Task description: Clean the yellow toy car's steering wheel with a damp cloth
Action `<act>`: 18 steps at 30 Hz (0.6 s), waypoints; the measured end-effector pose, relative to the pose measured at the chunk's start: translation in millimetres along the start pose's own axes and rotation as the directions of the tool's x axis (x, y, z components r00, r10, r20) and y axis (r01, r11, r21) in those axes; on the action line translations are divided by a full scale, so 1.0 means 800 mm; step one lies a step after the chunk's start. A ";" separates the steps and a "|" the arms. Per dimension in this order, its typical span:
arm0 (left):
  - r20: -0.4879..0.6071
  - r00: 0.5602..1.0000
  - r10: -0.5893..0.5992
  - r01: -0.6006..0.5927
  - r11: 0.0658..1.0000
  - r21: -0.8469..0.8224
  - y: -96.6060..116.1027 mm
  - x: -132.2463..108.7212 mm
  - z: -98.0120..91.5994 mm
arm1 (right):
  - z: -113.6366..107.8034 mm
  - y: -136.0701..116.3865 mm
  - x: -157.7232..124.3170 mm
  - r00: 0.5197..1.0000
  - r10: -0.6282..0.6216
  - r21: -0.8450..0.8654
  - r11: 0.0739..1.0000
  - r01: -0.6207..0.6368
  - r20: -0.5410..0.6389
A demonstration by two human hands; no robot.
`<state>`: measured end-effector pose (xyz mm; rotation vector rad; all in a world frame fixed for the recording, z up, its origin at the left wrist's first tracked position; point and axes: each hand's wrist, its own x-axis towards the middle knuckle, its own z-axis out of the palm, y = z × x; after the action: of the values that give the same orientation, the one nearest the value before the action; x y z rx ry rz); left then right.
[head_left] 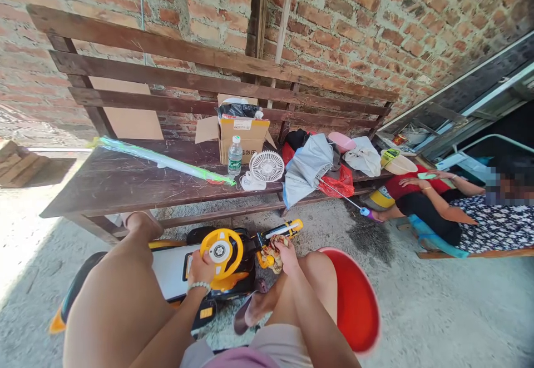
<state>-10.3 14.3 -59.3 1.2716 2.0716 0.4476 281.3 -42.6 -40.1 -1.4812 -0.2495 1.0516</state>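
Observation:
A yellow toy steering wheel [238, 253] with a white hub belongs to a ride-on toy vehicle [167, 270] standing on the floor between my legs. My left hand [201, 270], with a beaded bracelet at the wrist, is closed on the wheel's left rim. A crumpled, brown-and-red patterned rag [277, 269] is gripped in my right hand [288, 255]. The rag is against a yellow part at the base of the toy's digger arm [287, 228], which points up and right. Part of the vehicle is hidden by my left leg and forearm.
A red basin [356, 296] stands right of my right knee. On the wooden bench [125, 190] are a water bottle [235, 157], a white fan [267, 167], an open carton [246, 137] and a grey umbrella [311, 162]. Another person [471, 212] sits at the right.

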 end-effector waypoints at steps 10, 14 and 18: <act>0.012 1.000 -0.011 0.012 0.999 -0.035 0.002 -0.003 0.005 | -0.002 -0.038 0.002 0.945 -0.328 -0.469 0.834 0.290 0.002; 0.001 1.000 0.004 -0.004 0.999 -0.050 -0.002 0.000 0.009 | 0.020 -0.080 0.004 0.867 -0.413 -0.571 0.655 0.495 0.278; -0.005 1.000 0.010 -0.010 0.999 -0.049 -0.003 0.000 0.007 | 0.057 -0.089 0.000 0.845 -0.130 -0.760 0.383 0.526 0.519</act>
<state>-8.2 13.2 -64.5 1.2533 2.0463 0.5033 277.7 5.1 29.4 -1.9913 -1.5636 0.8564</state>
